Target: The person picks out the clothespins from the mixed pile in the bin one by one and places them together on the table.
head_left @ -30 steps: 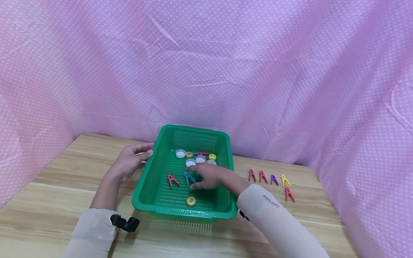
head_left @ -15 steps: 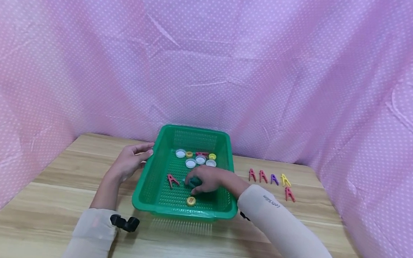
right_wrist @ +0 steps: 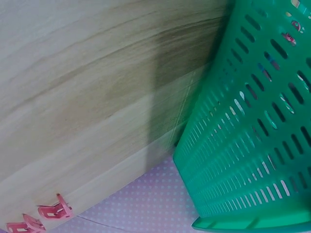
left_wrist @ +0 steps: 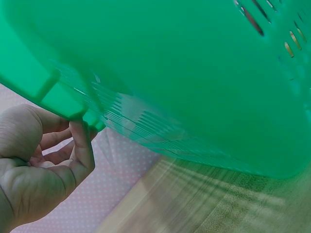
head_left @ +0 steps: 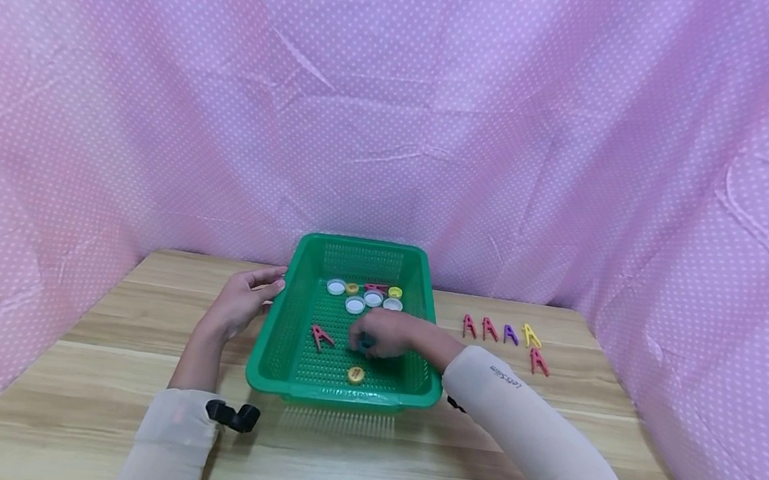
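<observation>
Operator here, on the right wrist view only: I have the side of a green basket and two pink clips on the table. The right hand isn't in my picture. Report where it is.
Observer: The right hand is inside the green basket, its fingers curled around a blue-green piece, mostly hidden.
Operator: Now locate the left hand.
Observer: The left hand touches the basket's left rim.
Operator: Count every clip on the table.
Observer: Five lie on the table right of the basket: three pink clips, one purple clip and one yellow clip.
</observation>
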Demonstrator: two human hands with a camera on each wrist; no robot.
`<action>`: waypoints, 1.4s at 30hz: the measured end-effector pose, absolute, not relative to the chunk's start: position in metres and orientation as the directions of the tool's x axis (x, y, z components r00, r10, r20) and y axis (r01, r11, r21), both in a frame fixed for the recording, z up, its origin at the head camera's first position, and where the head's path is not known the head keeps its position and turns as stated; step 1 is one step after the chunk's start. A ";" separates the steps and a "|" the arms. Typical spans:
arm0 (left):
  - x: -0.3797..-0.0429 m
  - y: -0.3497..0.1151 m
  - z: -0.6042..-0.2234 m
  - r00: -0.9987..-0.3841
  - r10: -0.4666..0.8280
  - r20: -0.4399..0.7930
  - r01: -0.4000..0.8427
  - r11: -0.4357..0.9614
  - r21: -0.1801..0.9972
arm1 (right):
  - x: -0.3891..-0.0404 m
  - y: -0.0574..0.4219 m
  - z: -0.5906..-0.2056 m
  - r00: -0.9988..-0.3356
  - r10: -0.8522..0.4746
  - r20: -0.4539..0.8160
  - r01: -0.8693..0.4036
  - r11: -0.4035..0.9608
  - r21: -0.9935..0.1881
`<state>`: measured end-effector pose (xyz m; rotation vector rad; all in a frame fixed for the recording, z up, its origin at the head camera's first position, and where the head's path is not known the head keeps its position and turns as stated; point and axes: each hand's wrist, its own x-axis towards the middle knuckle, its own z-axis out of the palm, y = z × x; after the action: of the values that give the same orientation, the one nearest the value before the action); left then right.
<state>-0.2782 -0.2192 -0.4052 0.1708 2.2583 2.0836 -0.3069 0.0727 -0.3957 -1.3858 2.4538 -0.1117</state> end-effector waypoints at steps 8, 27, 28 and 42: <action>-0.278 -0.218 -0.406 -0.993 0.112 0.031 0.038 0.065 0.997 | -0.304 0.072 -0.393 -0.525 -0.822 -0.220 -0.805 0.564 -0.187; -0.279 -0.217 -0.408 -0.992 0.120 0.032 0.039 0.056 0.998 | -0.308 0.079 -0.385 -0.467 -0.883 -0.055 -0.864 0.469 -0.185; -0.279 -0.217 -0.407 -0.992 0.119 0.031 0.037 0.055 0.998 | -0.307 0.079 -0.384 -0.459 -0.887 -0.042 -0.871 0.459 -0.177; -0.278 -0.218 -0.407 -0.993 0.113 0.033 0.038 0.045 0.998 | -0.295 0.092 -0.354 -0.530 -0.842 0.099 -0.847 0.518 -0.121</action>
<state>-0.2783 -0.2178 -0.4068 0.1617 2.2313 2.1281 -0.2948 0.0919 -0.3537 -1.5365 2.7611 -0.2442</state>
